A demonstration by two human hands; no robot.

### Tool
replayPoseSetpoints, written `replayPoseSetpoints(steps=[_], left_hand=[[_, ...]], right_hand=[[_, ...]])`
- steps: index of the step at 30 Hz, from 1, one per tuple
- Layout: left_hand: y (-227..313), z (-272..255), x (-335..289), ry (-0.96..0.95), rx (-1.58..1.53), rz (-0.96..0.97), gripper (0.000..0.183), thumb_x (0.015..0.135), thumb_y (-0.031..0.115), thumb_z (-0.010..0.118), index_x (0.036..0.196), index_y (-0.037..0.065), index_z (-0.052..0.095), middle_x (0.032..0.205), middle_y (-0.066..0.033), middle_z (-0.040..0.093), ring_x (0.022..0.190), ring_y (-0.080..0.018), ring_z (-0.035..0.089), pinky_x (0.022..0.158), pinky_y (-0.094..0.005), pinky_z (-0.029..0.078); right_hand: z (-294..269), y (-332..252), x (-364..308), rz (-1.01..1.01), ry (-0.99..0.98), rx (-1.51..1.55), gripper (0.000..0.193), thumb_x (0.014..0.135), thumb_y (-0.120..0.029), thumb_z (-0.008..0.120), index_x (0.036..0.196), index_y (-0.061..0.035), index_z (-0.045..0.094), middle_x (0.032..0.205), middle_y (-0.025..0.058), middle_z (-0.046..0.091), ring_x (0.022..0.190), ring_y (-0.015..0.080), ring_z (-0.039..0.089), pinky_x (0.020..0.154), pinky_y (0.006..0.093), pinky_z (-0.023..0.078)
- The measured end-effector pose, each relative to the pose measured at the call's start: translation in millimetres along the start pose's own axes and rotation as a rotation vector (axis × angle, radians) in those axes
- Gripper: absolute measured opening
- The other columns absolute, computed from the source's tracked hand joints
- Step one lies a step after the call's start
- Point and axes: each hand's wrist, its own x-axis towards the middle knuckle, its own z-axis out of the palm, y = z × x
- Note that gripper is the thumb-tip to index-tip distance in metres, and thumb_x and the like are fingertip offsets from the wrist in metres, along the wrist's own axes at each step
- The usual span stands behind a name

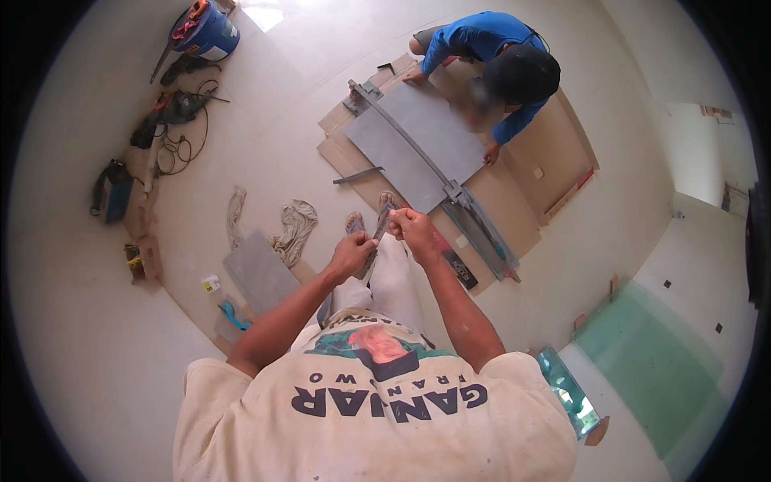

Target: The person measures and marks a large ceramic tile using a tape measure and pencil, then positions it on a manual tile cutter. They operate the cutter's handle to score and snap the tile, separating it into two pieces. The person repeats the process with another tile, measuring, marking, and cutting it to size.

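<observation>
In front of my legs, my left hand (352, 255) and my right hand (413, 230) are close together, fingers closed. Between them runs a narrow dark grey strip (381, 230), pinched by both hands; its material is too small to tell. Just beyond my feet, a large grey tile (401, 120) lies under the rail of a manual tile cutter (416, 151). A co-worker in a blue shirt (482, 36) crouches on the far side, both hands on the tile's edges. Another thin grey strip (359, 175) rests on the cardboard beside the tile.
Flattened cardboard (554, 145) lies beneath the cutter. At left are a grey tile (259, 269), a crumpled cloth (295, 229), a corded power tool (186, 107) and a blue bucket (215, 36). Green glass sheets (650, 361) lean at the right.
</observation>
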Motion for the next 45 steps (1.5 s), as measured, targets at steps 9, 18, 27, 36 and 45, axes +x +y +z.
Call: replayPoseSetpoints(steps=[9,18,27,36,45], left_hand=[[-62,-38,125,0.069,0.184,-0.02,0.023,0.088,0.024,0.063,0.083,0.001,0.064,0.072,-0.005,0.063,0.07,-0.013,0.057,0.069,-0.0299,0.046],[-130,-108,360,-0.017,0.352,0.007,0.022,0.093,0.023,0.061,0.088,0.002,0.064,0.074,0.0002,0.058,0.071,-0.0097,0.052,0.065,-0.0286,0.044],[-219,-207,558,0.028,0.36,0.066,0.026,0.094,0.028,0.063,0.088,0.003,0.066,0.075,-0.0018,0.062,0.065,-0.0105,0.055,0.059,-0.029,0.046],[-250,-230,642,0.179,0.506,0.126,0.029,0.088,0.029,0.067,0.084,0.0,0.068,0.075,-0.0075,0.066,0.07,-0.0151,0.061,0.064,-0.0327,0.049],[-234,-220,687,0.154,0.48,0.057,0.021,0.092,0.02,0.065,0.085,0.001,0.065,0.074,-0.0062,0.063,0.063,-0.0154,0.06,0.056,-0.0325,0.049]], right_hand=[[-45,27,175,-0.037,0.108,0.071,0.024,0.091,-0.021,0.068,0.075,-0.0037,0.065,0.067,-0.0002,0.06,0.056,0.0048,0.051,0.052,0.0205,0.042],[-64,119,391,-0.142,0.213,0.067,0.021,0.092,-0.021,0.067,0.08,-0.0036,0.065,0.07,-0.0001,0.06,0.058,0.005,0.051,0.053,0.0209,0.043],[-88,183,564,-0.376,0.117,-0.148,0.023,0.095,-0.024,0.062,0.085,-0.0037,0.067,0.076,0.0006,0.063,0.067,0.0065,0.055,0.06,0.0231,0.048],[-210,405,461,-0.166,0.281,-0.859,0.029,0.09,-0.03,0.064,0.082,-0.002,0.066,0.073,0.0138,0.067,0.068,0.0275,0.065,0.066,0.0391,0.05],[-258,495,359,0.121,0.537,-0.856,0.027,0.089,-0.028,0.063,0.081,-0.0026,0.065,0.077,0.0155,0.067,0.071,0.0316,0.065,0.067,0.0408,0.049]])
